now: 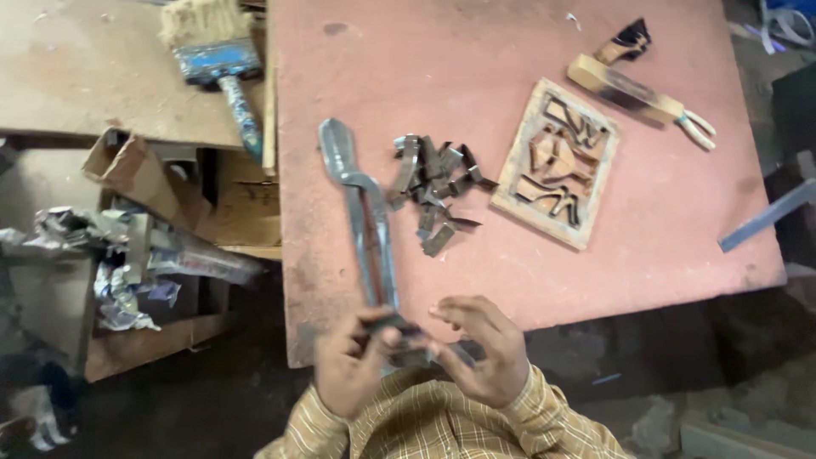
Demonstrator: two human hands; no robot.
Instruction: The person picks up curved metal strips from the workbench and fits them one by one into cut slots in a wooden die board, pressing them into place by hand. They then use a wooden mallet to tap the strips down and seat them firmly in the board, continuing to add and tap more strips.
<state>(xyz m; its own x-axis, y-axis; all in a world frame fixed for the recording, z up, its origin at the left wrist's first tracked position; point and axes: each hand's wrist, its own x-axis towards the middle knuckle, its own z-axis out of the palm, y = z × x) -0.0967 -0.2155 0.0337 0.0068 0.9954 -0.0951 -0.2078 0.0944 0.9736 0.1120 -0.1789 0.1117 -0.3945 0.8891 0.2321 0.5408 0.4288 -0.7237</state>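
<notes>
1. Overhead, the pink-painted board (527,51) serving as my bench fills most of the view; a bare brown board (93,68) lies to its left, carrying a wide paintbrush (217,59) with a blue ferrule.

2. Next in size, the long metal pliers (361,212) run from the bench's near edge up towards the middle, bent nose pointing away from me. My left hand (348,365) is curled shut around the handles at the near end, so the tool is anchored at the bench edge, which I judge is the right place to steady it.

3. To the right sits the wooden frame (557,161), pale and square, with metal strips bent into shapes inside it. It lies flat, well apart from both hands, and beyond it rests a scorched wooden-handled tool (633,89).

4. Between pliers and frame lies a heap of cut metal strips (433,191), just beside the pliers' shaft and within easy reach.

5. My right hand (480,353) is half-closed, fingertips pinched towards the pliers' handles; motion blur keeps me from telling whether it grips a small piece or only the tool.

6. To do this well, I judge the grip should stay low on the handles, wrists braced over the bench edge and any small piece pinched squarely by the fingertips so it cannot twist.

7. Smallest of all, crumpled foil scraps (119,289) litter the shelf at far left.
</notes>
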